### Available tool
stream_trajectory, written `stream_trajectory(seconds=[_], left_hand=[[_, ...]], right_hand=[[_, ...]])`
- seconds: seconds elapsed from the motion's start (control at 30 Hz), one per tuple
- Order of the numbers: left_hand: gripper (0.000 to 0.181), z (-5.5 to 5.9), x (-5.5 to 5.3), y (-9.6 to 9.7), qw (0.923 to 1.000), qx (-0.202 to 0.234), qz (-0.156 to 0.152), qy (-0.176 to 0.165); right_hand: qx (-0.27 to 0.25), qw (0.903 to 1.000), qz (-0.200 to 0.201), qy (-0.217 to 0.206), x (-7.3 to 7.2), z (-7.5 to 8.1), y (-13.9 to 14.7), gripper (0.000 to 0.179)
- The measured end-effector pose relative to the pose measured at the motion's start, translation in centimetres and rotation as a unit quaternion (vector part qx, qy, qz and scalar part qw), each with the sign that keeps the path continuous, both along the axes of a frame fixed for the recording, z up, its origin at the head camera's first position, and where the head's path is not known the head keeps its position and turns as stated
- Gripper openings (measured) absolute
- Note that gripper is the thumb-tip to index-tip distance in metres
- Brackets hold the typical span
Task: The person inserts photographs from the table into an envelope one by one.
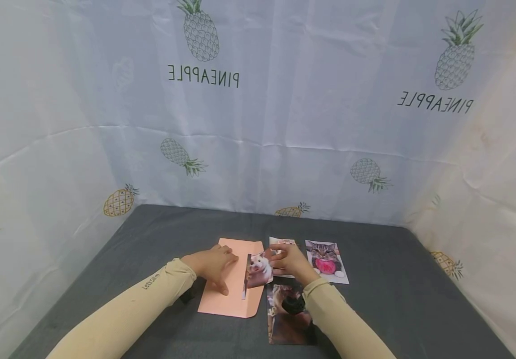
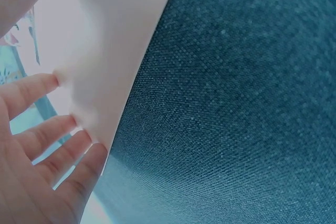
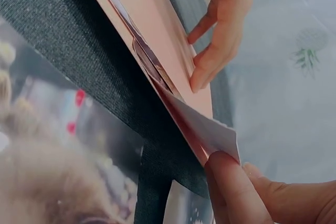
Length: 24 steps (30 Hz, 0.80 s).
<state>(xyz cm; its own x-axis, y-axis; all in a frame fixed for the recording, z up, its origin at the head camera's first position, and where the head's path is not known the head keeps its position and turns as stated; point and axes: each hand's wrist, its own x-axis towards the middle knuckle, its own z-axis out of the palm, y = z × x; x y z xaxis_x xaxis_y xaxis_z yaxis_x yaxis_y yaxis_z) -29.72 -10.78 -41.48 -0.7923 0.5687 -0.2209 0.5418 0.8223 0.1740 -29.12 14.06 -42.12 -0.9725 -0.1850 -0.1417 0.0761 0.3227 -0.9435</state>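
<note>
A peach paper envelope (image 1: 233, 304) lies on the dark cloth, its opening and flap on the right side. My left hand (image 1: 216, 264) rests on it with fingers spread; the left wrist view shows the fingertips (image 2: 94, 153) pressing near its edge. My right hand (image 1: 295, 263) pinches a hamster photo (image 1: 260, 271) by its right side. In the right wrist view this photo (image 3: 210, 129) bends at the envelope's opening, its white back showing between the thumb and finger. Dark picture edges (image 3: 149, 61) show along the slit of the envelope (image 3: 163, 19).
A cat photo (image 1: 325, 262) with a pink ball lies at the right. Another photo (image 1: 282, 241) is mostly covered by my right hand. Nearer me lies a brownish animal photo (image 1: 290, 326), partly under my right wrist. A pineapple-print curtain (image 1: 258, 174) encloses the table (image 1: 375, 299).
</note>
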Motion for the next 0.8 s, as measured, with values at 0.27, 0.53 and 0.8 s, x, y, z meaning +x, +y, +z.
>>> stream_trajectory(seconds=[0.27, 0.53, 0.8], left_hand=[[0.089, 0.0, 0.1, -0.1, 1.0, 0.002, -0.007, 0.007], [0.089, 0.1, 0.1, 0.0, 1.0, 0.002, -0.007, 0.004], [0.088, 0.1, 0.1, -0.1, 1.0, 0.0, 0.0, 0.003]], right_hand=[[0.019, 0.9995, -0.023, 0.0, 0.0, -0.2, -0.8, 0.052], [0.011, 0.9998, -0.018, -0.003, 0.1, -0.4, -1.3, 0.053], [0.015, 0.9996, -0.02, -0.009, 0.3, -0.4, -1.8, 0.053]])
